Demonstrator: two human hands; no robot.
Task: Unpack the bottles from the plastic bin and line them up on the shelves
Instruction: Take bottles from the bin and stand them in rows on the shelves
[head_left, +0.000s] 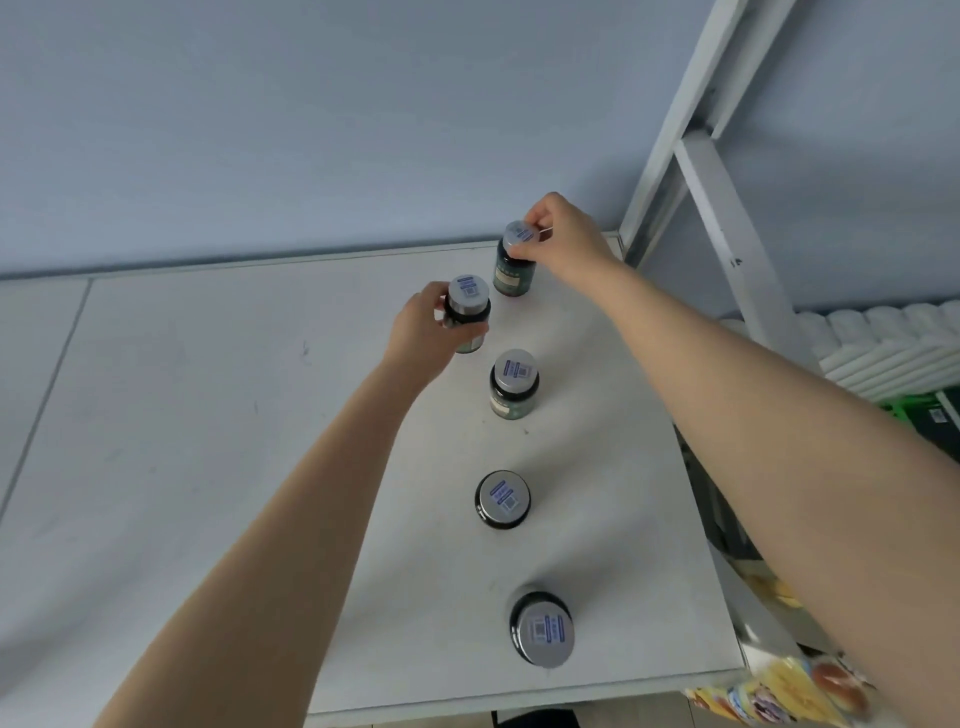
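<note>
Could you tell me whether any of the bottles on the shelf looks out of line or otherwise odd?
Only the bottle in the left hand: this bottle sits left of the row the other four form. No spill or damage shows.

Shelf (182, 415) lies bare left of the bottle row (503, 500); frame post (727, 218) blocks the right.

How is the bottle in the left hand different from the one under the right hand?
The left hand wraps the side of its bottle, while the right hand pinches the far bottle by its cap. The left bottle sits off the row to the left; the far bottle heads it. Both are dark with silver labelled caps.
</note>
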